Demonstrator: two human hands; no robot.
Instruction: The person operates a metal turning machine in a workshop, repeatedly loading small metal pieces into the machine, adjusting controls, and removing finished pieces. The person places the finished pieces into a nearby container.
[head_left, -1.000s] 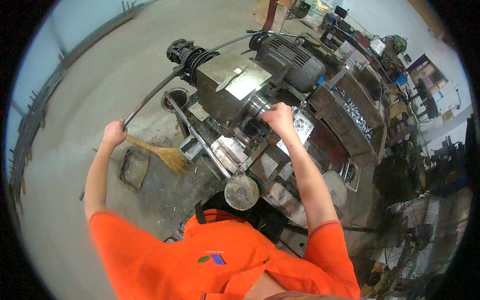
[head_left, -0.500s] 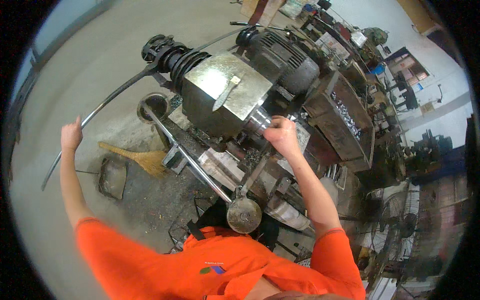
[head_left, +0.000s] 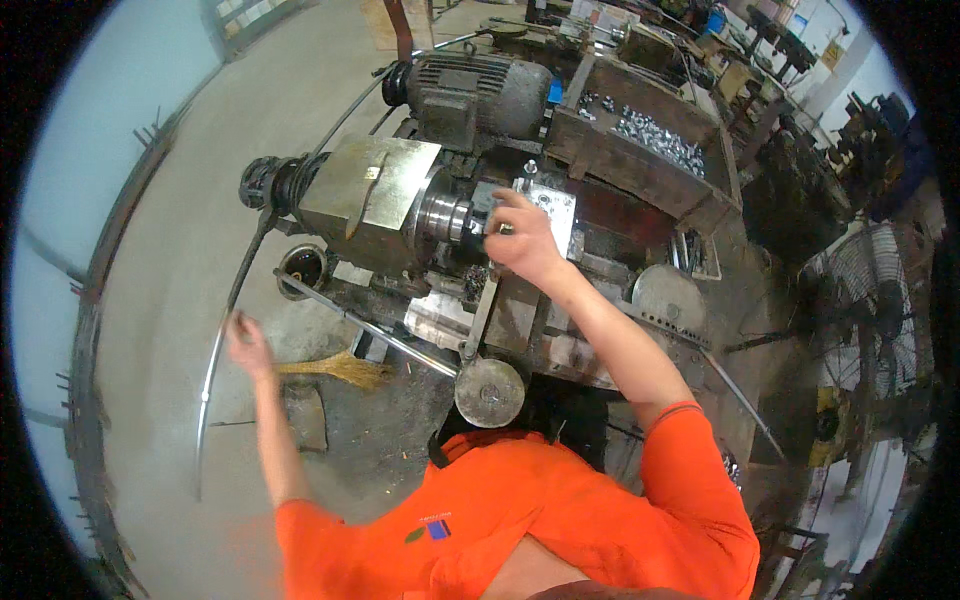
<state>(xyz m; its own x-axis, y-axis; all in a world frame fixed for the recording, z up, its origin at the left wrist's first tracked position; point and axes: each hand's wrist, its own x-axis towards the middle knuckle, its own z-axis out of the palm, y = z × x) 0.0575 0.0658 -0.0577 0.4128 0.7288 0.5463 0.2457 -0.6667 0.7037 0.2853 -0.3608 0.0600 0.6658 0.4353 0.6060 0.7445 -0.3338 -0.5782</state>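
My left hand (head_left: 250,347) is beside the long steel lever (head_left: 212,375) at the left. Its fingertips meet or nearly meet the bar, and blur hides whether they grip it. My right hand (head_left: 527,238) is just right of the shiny round spindle nose (head_left: 443,216) of a lathe-like machine. Its fingers are curled, with the index finger raised; anything inside them is hidden. The spindle comes out of a metal headstock (head_left: 400,190), on which a flat, thin tool (head_left: 365,200) lies. Below my right hand a round metal disc (head_left: 490,392) ends a slanted steel bar (head_left: 400,345).
Behind the spindle stands a ribbed motor (head_left: 480,100). A rusty box (head_left: 640,175) to its right holds many small metal parts (head_left: 660,140). A straw broom (head_left: 345,370) and a dustpan (head_left: 305,418) lie on the floor. A fan (head_left: 865,300) stands at right.
The view has turned. My right hand has come away from the spindle nose to its right. The lever has swung, and my left hand has come in closer to the machine.
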